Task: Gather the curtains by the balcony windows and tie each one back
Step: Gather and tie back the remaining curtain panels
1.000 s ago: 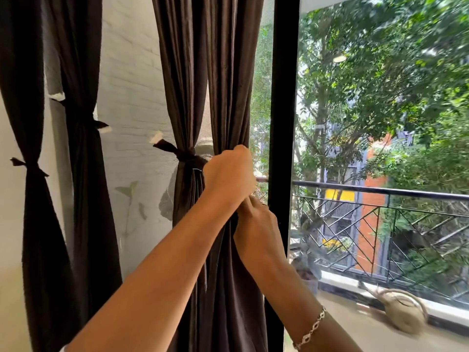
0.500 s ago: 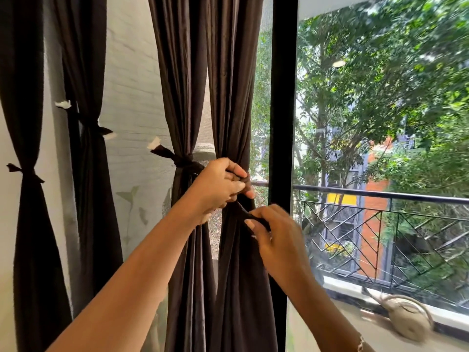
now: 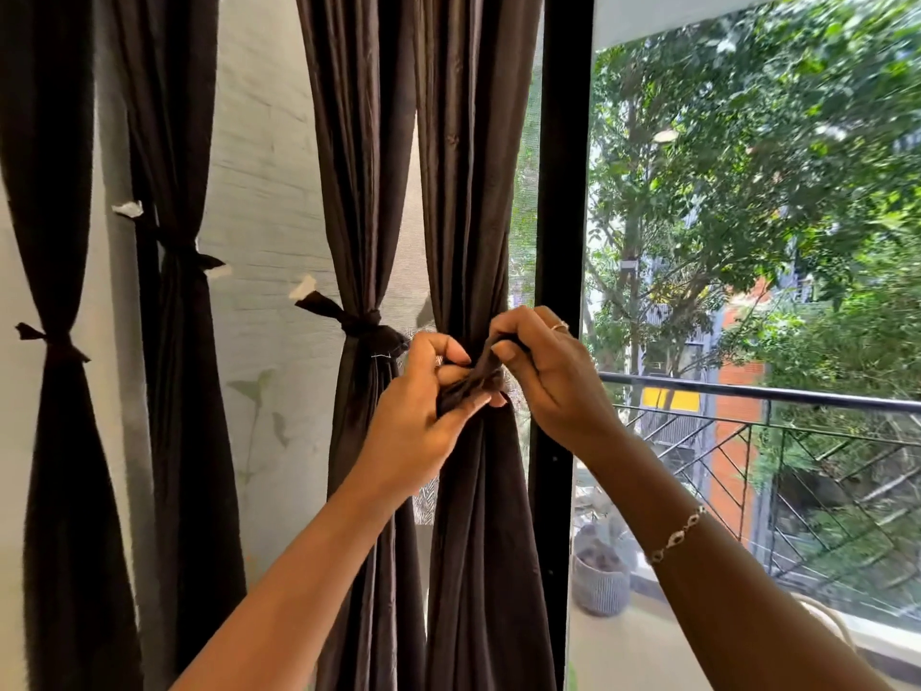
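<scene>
The balcony window (image 3: 747, 216) takes up everything to the right of the hands, all trees and a railing (image 3: 747, 396) out there, and the black window frame (image 3: 563, 192) stands just behind the right hand. Off to the left of the hands hang three dark brown drapes already cinched at the waist: the far-left tied curtain (image 3: 50, 441), the middle tied curtain (image 3: 184, 391), and the nearest tied curtain (image 3: 359, 142), whose knot (image 3: 366, 324) sits just beside the left knuckles. The untied curtain (image 3: 468, 142) falls straight between the two hands, bunched into a narrow column at their level. It looks like a soft, fairly heavy fabric with a slight sheen, so I'd judge it slumps and spreads the moment the band slackens; the place to hold is right at the gathered waist, with the band kept taut. The left hand (image 3: 413, 416) has its fingers curled round the lower end of the tie strip (image 3: 471, 384), thumb pressing on top. The right hand (image 3: 553, 386) pinches the strip's upper end between thumb and fingertips, a ring (image 3: 559, 326) showing on one finger. The strip is limp, matching cloth, wrapped at the front of the bundle; whether it is knotted yet, I cannot tell.
</scene>
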{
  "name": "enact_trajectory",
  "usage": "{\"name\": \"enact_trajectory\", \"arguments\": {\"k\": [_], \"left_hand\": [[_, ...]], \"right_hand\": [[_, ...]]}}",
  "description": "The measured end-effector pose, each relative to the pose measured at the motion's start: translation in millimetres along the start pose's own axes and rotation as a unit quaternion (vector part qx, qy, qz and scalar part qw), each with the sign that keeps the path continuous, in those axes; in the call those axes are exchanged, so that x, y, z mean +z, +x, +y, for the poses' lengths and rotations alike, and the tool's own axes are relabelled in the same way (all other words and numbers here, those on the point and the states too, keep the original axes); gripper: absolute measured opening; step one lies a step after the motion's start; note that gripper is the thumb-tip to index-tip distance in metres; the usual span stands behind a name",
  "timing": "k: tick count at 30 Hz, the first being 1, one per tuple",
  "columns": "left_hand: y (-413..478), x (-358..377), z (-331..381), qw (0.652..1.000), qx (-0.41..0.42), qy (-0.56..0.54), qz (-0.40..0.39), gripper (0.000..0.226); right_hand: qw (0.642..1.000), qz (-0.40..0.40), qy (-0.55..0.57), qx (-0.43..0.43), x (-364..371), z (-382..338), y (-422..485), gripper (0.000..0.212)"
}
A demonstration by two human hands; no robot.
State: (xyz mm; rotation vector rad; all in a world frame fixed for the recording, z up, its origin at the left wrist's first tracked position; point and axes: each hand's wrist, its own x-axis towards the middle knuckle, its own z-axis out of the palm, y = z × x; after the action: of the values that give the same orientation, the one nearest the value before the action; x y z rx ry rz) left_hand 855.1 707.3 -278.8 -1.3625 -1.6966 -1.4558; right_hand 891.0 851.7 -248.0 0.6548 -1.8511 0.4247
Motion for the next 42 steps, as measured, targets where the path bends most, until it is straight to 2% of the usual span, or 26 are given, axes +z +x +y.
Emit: {"name": "enact_trajectory", "arguments": {"k": [2, 5, 7, 9, 11, 15, 19, 24, 26, 31, 33, 36, 38, 42], "left_hand": [[-4, 4, -3, 0.987, 0.054, 0.139, 0.066, 0.043], [-12, 12, -6, 0.927, 0.105, 0.333, 0.135, 0.056], [-15, 16, -9, 0.894, 0.149, 0.388, 0.169, 0.060], [-13, 16, -11, 0.869, 0.201, 0.410, 0.190, 0.047], [-12, 14, -14, 0.847, 0.240, 0.433, 0.194, 0.030], [-11, 9, -21, 0.811, 0.285, 0.476, 0.184, 0.026], [-9, 6, -22, 0.803, 0.281, 0.502, 0.155, 0.022], [-6, 5, -14, 0.792, 0.236, 0.538, 0.164, 0.012], [-4, 7, -13, 0.803, 0.229, 0.529, 0.154, 0.007], [-5, 2, -10, 0.844, 0.177, 0.498, 0.098, 0.015], [-1, -3, -7, 0.855, 0.173, 0.486, 0.050, 0.018], [4, -8, 0, 0.881, 0.177, 0.439, 0.004, 0.020], [6, -10, 5, 0.878, 0.196, 0.435, -0.019, 0.020], [5, -11, 11, 0.851, 0.240, 0.465, -0.050, 0.020]], "right_hand": [[1.000, -0.003, -0.003, 0.005, 3, -1, 5, 0.027], [0.999, -0.008, 0.025, 0.037, 6, -4, 12, 0.017], [0.997, -0.010, 0.043, 0.064, 9, -6, 16, 0.018], [0.994, -0.011, 0.058, 0.091, 10, -7, 19, 0.025], [0.991, -0.010, 0.076, 0.109, 11, -6, 22, 0.033], [0.988, -0.026, 0.081, 0.132, 11, -2, 28, 0.044], [0.992, -0.067, 0.032, 0.105, 9, -1, 34, 0.035], [0.994, -0.081, 0.004, 0.074, 3, 3, 39, 0.040], [0.994, -0.082, 0.000, 0.071, 3, 3, 39, 0.040], [0.993, -0.095, -0.012, 0.070, 1, 5, 38, 0.025], [0.991, -0.098, -0.011, 0.088, -1, 7, 38, 0.026], [0.989, -0.100, -0.006, 0.109, -1, 7, 39, 0.041], [0.989, -0.095, -0.004, 0.110, -1, 6, 39, 0.043], [0.989, -0.096, 0.008, 0.110, -3, 4, 39, 0.046]]}}
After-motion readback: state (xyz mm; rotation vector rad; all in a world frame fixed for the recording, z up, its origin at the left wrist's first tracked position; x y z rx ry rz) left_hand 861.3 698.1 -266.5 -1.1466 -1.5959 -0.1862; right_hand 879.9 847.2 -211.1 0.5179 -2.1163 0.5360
